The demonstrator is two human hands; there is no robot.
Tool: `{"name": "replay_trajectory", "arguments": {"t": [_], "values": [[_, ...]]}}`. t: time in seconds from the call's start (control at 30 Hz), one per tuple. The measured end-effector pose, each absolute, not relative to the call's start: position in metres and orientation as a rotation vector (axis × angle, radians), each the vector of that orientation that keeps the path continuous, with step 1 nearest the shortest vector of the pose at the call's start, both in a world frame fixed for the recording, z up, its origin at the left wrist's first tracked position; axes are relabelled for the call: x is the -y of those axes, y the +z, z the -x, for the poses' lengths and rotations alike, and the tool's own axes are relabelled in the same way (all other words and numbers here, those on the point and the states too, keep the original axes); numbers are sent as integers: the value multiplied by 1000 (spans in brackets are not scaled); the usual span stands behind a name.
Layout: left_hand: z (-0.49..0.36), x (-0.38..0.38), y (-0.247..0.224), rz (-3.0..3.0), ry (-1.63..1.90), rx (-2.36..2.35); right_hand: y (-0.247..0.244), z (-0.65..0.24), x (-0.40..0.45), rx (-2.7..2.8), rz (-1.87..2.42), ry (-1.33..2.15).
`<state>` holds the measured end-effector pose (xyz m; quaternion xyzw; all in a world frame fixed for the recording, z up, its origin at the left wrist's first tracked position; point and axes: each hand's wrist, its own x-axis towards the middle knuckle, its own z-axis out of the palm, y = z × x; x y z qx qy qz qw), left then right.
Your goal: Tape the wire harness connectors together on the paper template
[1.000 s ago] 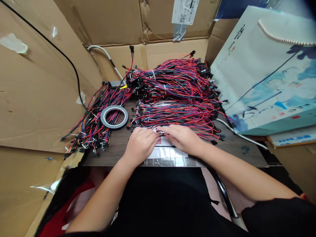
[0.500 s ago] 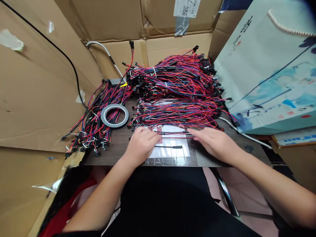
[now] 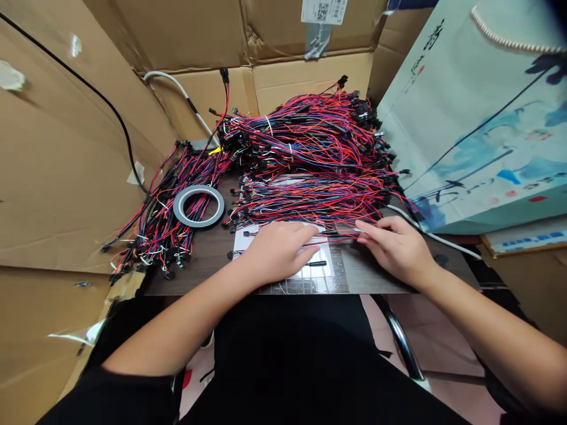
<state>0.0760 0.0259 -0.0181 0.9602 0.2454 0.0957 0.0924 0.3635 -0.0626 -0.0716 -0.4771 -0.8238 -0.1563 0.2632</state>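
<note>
Some red wires point(image 3: 339, 239) ran between the left hand point(image 3: 283, 251) and the right hand point(image 3: 394, 247), over the right edge of the white sheet point(image 3: 240, 243) on the worktop point(image 3: 381, 280). The right hand seemed to pinch them with finger and thumb. The left hand bent over them, but its grip was too hidden to tell. It looked best to pull softly, keep the wires straight, and not snag the pile point(image 3: 310, 200) just behind. Half a second before, the left hand sat farther left; now the sheet's left end showed, and the hands were closer together.
</note>
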Motion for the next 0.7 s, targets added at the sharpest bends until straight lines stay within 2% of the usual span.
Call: {"name": "replay_trajectory", "arguments": {"t": [0.13,0.5,0.7], "values": [[-100,-33,-18,-2934,152,-585,-73,-363,62,2207,1310,-412],[-109,-33,-36,-3002,97,-427,-68,-365,67,2277,1270,-461],[-107,-35,-44,-3041,118,-456,-57,-388,83,2202,1467,-465]]}}
